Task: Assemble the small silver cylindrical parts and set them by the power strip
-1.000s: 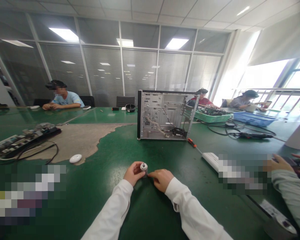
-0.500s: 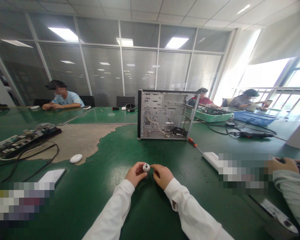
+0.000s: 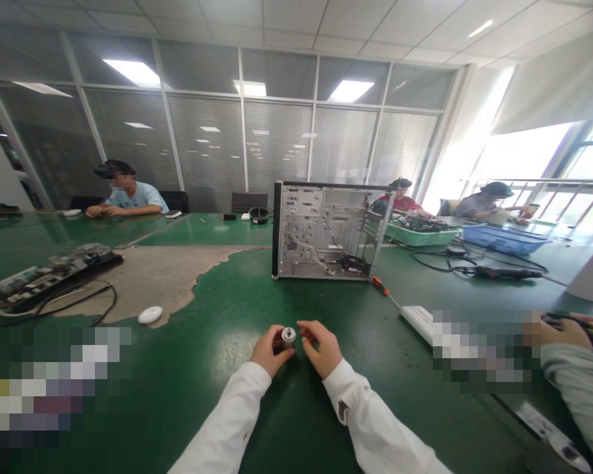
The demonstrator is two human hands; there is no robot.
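A small silvery metal cylinder, with a dark stub in the centre of its top, stands upright between my hands, low over the green table. My left hand curls around its left side, with the thumb along the near side and the fingers behind. Just to the right, my right hand holds nothing; its thumb and fingers are apart and near the cylinder without plainly touching it. Beyond both hands stands an open computer case, its side panel off, showing loose cables and a black fan.
An orange-handled screwdriver lies beside a white power strip on the right. Further left are a white disc and a circuit board assembly. A co-worker's sleeve reaches in at right. Green and blue baskets stand behind.
My left thumb has slid lower from the cylinder's top edge to its near side. My right fingers have lifted slightly and spread. The view has tilted slightly.
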